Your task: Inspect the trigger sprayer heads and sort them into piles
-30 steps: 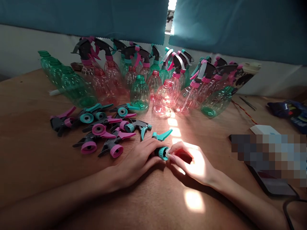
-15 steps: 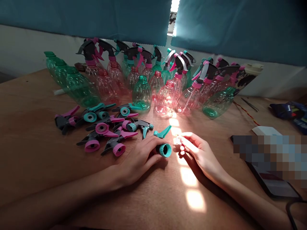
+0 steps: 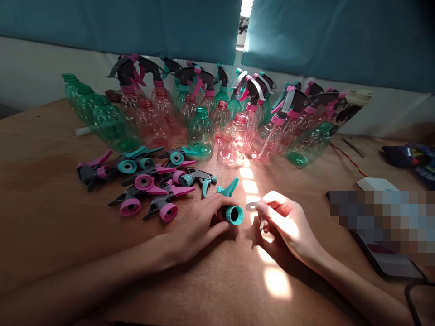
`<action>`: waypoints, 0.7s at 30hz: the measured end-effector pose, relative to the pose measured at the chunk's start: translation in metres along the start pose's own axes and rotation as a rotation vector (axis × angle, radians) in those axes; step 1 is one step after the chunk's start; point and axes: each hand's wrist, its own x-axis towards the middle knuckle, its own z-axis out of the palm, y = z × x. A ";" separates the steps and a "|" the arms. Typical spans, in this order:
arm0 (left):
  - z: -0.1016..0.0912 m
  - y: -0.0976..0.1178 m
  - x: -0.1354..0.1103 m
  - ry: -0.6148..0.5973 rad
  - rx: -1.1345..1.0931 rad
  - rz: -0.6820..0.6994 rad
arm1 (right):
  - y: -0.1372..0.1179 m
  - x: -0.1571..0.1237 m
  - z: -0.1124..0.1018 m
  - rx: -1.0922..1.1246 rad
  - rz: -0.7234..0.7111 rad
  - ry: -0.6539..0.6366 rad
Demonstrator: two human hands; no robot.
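Observation:
My left hand (image 3: 197, 228) is shut around a spray trigger head, whose teal collar (image 3: 234, 215) faces right, with its body hidden in my fingers. Just right of that collar, my right hand (image 3: 285, 222) pinches a small pale flat ring (image 3: 251, 207) between its fingertips. A loose heap of grey spray heads with pink or teal collars (image 3: 146, 181) lies left of my hands. Behind them stand rows of clear pink and green plastic bottles (image 3: 234, 140), many capped with spray heads, and some bare.
The hands work on a wooden tabletop (image 3: 44, 181). A teal curtain (image 3: 340, 40) hangs along the back. On the right lie a pixelated patch over a dark flat object (image 3: 384, 226), a white box (image 3: 375, 184), a blue packet (image 3: 408, 156) and a thin red wire (image 3: 346, 158).
My right hand has drawn back rightward from the teal collar, taking the small pale ring out of it. My left hand still holds the spray head, now with its collar opening turned more toward me.

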 end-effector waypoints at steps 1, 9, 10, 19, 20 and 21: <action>0.000 0.000 0.000 0.000 -0.003 0.007 | -0.001 0.000 0.000 -0.017 -0.003 -0.009; 0.002 -0.005 -0.002 0.000 0.033 0.108 | 0.016 0.002 0.018 0.160 0.093 -0.066; 0.002 -0.005 -0.002 -0.003 0.037 0.114 | 0.019 0.002 0.018 0.186 0.080 -0.051; 0.001 -0.003 -0.001 -0.049 0.026 0.085 | 0.021 0.001 0.001 -0.250 -0.246 0.018; 0.001 -0.004 -0.001 -0.050 0.026 0.084 | 0.019 0.000 -0.001 -0.329 -0.312 0.024; 0.001 -0.004 0.000 -0.046 0.027 0.086 | 0.018 0.000 -0.002 -0.396 -0.361 0.004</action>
